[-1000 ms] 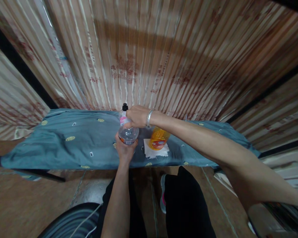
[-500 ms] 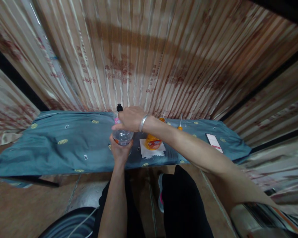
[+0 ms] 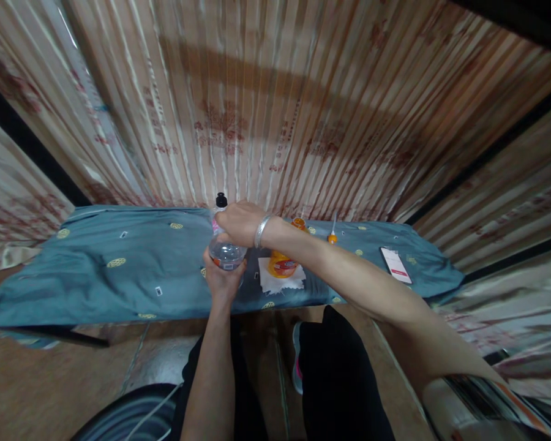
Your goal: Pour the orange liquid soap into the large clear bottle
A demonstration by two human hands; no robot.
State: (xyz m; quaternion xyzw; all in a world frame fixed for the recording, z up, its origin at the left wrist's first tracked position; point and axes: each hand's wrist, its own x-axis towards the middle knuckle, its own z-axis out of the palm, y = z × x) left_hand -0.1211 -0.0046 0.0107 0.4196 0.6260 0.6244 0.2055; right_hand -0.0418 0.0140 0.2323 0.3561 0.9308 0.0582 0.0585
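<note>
A clear plastic bottle (image 3: 226,248) with an orange and white label stands upright in front of me. My left hand (image 3: 223,280) is wrapped round its lower body. Over the top of the same bottle, my right hand (image 3: 242,222), with a silver bangle at the wrist, is closed; its fingers hide the neck and any cap. Just behind them a bottle with a black cap (image 3: 221,200) and a pink label shows in part. Right of the hands, an orange bottle (image 3: 282,266) sits on a white cloth (image 3: 281,285), partly covered by my right forearm.
An orange pump head (image 3: 332,237) with a pale tube lies beyond the forearm. A phone (image 3: 396,265) with a lit screen rests at the right of the cloth-covered table (image 3: 133,282). Striped curtains (image 3: 239,92) hang behind and at both sides.
My right hand has shifted slightly on the bottle's top, and the forearm has dropped a little, showing more of the orange bottle's top and the pump head. My left hand stays put.
</note>
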